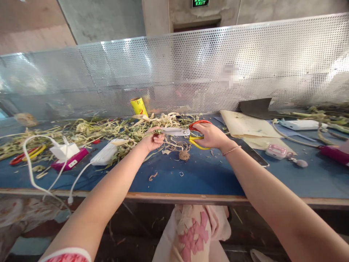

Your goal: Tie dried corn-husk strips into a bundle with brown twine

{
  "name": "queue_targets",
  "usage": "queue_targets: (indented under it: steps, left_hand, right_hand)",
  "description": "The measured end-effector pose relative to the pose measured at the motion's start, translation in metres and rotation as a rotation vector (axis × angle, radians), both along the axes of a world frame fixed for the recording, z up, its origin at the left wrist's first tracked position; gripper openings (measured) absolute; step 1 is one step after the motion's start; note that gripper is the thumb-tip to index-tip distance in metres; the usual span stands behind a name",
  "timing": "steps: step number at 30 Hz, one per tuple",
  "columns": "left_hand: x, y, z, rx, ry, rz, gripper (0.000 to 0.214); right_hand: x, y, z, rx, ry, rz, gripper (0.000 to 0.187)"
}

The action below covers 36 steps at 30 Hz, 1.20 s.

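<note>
At the centre of the frame, dried stalks (131, 135) are, as far as can be judged, being trimmed with 1 pair of scissors (176, 131). The scissors are being held by the right grip (209, 135), its fingers being closed around the red and yellow handles, and the blades are being pointed toward the left of the frame. Just beside the blade tips, some of the stalks are apparently being pinched by the left grip (156, 140), though how many is being hidden by the curled fingers. Whether the blades are being parted cannot be told. The rest of the stalks are being carried by the blue counter (212, 183), from the left to the centre of the frame, with a root clump (184, 155) being shown below the blades. Care seems to be called for in the next move, with a stalk being set between the blades and the left fingertips being held clear.

At the top of the frame, "EXIT" is being displayed in green on a sign (200, 3), the line above being cut off. On the yellow tube (139, 106), left of the upper centre, a red marking is being shown, too small to be read. At the upper right, a patch (229, 76) on the perforated screen (272, 54) is being obscured by pixels
</note>
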<state>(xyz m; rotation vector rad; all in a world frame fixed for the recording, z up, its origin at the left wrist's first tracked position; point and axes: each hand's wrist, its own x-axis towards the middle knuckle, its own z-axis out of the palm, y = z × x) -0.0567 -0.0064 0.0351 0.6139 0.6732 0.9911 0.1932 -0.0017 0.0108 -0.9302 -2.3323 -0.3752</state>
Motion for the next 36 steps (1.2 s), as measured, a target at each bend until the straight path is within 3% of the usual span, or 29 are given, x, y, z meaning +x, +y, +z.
queue_targets:
  steps: [21, 36]
  left_hand:
    - [-0.004, 0.005, -0.002, 0.007, 0.011, -0.076, 0.024]
    - [-0.006, 0.010, -0.005, 0.030, 0.006, -0.063, 0.025]
  right_hand:
    - [0.006, 0.004, 0.001, -0.015, -0.043, 0.025, 0.032]
    - [0.008, 0.004, 0.001, -0.036, 0.028, -0.044, 0.034]
